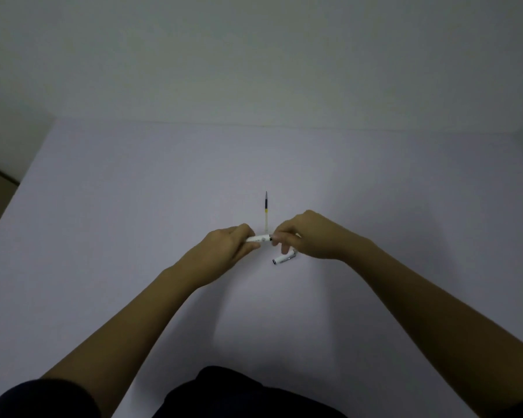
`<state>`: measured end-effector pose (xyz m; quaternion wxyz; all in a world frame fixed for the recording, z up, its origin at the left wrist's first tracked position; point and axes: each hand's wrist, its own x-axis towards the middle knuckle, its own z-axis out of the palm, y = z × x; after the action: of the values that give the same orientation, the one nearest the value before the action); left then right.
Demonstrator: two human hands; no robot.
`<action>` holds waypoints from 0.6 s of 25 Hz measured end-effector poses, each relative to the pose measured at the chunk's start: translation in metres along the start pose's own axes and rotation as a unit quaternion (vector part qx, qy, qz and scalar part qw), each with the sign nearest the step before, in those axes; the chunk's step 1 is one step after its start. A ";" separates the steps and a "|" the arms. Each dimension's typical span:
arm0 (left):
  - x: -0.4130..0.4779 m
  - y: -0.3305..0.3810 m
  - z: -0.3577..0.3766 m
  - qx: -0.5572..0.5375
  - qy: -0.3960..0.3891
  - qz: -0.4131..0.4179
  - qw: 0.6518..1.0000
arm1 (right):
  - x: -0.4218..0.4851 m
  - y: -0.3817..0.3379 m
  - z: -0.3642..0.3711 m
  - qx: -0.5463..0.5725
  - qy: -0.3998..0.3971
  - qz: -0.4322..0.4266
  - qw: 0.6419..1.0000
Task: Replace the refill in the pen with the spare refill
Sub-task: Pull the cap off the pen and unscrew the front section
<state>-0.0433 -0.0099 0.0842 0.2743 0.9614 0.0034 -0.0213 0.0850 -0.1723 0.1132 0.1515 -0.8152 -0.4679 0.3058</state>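
Observation:
A white pen barrel (261, 238) is held level just above the table, between both hands. My left hand (227, 247) grips its left end in a closed fist. My right hand (307, 235) pinches the barrel's right end, where a dark ring shows. The white pen cap (284, 257) with a clip lies on the table just below my right fingers. A thin refill (266, 211), dark near its tip and pale lower down, lies on the table beyond the hands, pointing away from me.
The white table (133, 206) stretches wide on all sides, its left edge dropping off to a dark floor. A pale wall rises behind the far edge. My dark sleeves and lap fill the bottom of the view.

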 end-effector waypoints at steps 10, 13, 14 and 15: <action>-0.013 0.008 -0.008 0.107 0.091 0.022 0.990 | -0.014 -0.009 -0.010 -0.016 0.081 -0.005 0.997; -0.014 0.011 -0.009 0.104 0.101 0.026 0.989 | -0.015 -0.010 -0.013 0.000 0.111 -0.048 0.993; -0.013 0.011 -0.009 0.101 0.106 0.027 0.989 | -0.017 -0.010 -0.014 0.026 0.120 -0.059 0.991; -0.013 0.012 -0.009 0.100 0.110 0.030 0.988 | -0.018 -0.009 -0.014 0.049 0.123 -0.067 0.989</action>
<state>-0.0558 -0.0155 0.0985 0.1752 0.9802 0.0027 0.0927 0.0816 -0.1827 0.1352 0.2678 -0.8051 -0.4837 0.2146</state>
